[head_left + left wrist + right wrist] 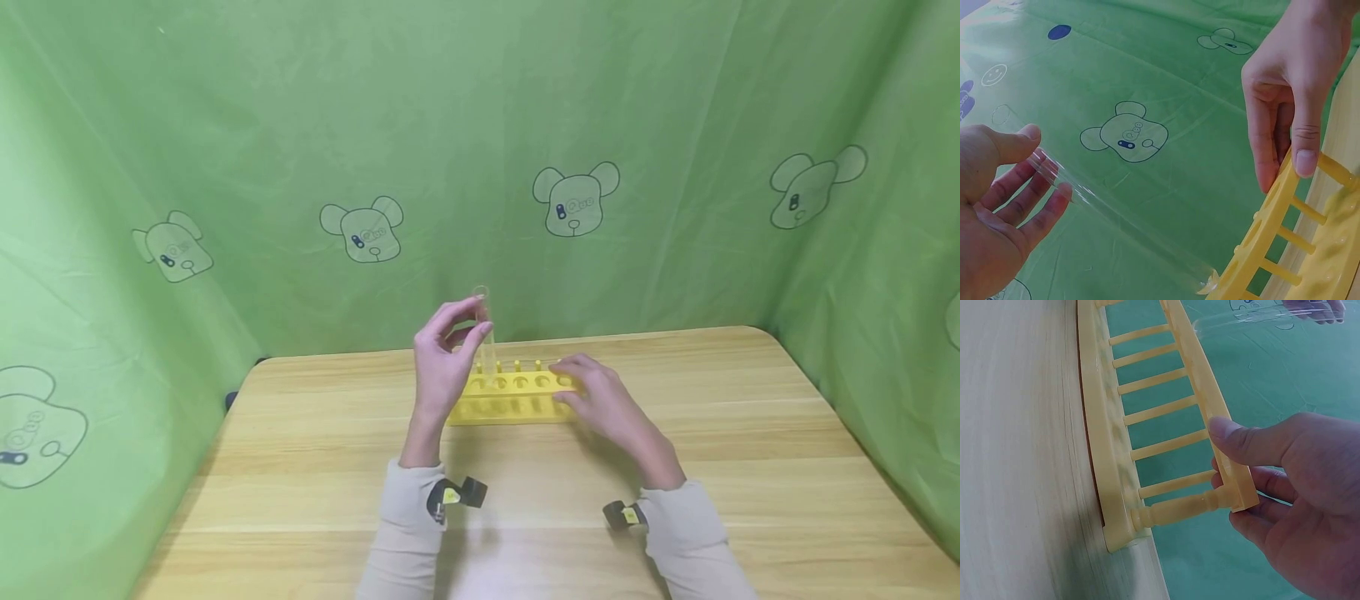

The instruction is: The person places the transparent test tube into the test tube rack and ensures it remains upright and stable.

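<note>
My left hand (442,367) pinches a clear test tube (1119,215) near its open top, between thumb and fingertips. The tube stands nearly upright in the head view, its rounded bottom right at the top plate of a yellow test tube rack (510,409). Round holes line that top plate, and a row of short pegs rises along its far side. At the right end of the rack, my right hand (607,404) grips the top plate, thumb (1225,430) on the near side and fingers on the far side. In the head view, the left hand covers the rack's left end.
The rack rests on a wood-grain table (315,467), towards its far edge. Green curtains (465,125) printed with bear faces hang behind the table and on both sides. Each wrist carries a small black camera (472,492) over a light sleeve (405,525).
</note>
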`<state>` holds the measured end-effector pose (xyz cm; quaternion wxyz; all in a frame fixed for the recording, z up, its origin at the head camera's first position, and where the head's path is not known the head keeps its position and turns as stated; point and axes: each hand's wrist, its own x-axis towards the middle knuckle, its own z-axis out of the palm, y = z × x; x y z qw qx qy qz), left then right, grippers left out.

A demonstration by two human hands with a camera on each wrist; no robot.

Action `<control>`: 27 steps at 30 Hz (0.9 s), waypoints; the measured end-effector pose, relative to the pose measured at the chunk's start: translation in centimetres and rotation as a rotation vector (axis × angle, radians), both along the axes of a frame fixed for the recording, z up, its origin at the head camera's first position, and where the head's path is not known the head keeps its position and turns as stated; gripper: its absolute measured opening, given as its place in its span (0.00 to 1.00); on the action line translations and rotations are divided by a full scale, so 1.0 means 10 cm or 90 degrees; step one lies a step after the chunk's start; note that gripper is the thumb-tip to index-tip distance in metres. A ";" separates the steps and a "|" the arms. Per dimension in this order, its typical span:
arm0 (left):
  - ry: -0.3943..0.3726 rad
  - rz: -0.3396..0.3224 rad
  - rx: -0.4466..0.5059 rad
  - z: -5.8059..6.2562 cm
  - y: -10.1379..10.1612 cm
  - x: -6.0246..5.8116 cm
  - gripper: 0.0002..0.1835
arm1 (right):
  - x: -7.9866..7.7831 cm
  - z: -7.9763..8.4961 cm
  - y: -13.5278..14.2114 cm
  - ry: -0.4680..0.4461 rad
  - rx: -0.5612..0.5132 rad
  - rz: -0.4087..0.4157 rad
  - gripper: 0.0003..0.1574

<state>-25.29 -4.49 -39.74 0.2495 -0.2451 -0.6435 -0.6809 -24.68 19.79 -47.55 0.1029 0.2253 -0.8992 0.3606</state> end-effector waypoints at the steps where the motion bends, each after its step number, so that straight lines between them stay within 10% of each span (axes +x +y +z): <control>1: 0.000 -0.003 0.001 0.00 0.00 0.00 0.18 | 0.00 0.00 0.00 -0.002 0.000 0.000 0.28; 27: -0.008 -0.022 0.002 -0.05 0.06 -0.02 0.18 | 0.00 0.00 -0.01 0.004 0.003 0.000 0.28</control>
